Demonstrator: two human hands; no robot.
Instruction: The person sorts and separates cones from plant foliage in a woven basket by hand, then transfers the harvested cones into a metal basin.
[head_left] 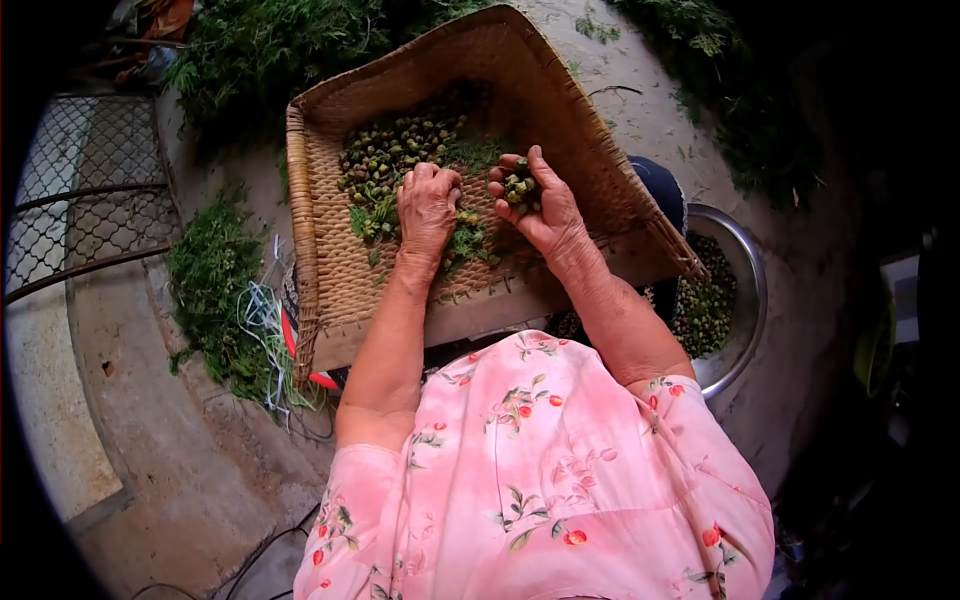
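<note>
A woven basket tray [307, 250] rests tilted across my lap, with a heap of small greenish-brown cones [400, 145] toward its far left. My right hand [548, 205] is turned palm up inside it, fingers curled round a handful of the small cones [520, 188]. Beside it, my left hand [428, 208] is back up, low over the woven floor, fingers bent and pressed together; what they hold, if anything, is hidden. Green leafy sprigs [467, 240] and loose cones lie around and between the hands.
A metal basin [757, 275] holding more small cones stands on the ground to the right. Piles of leafy green branches [225, 290] lie left, behind and far right. Pale plastic strings [265, 320] trail near the basket's left side. A wire-mesh panel [95, 190] stands at far left.
</note>
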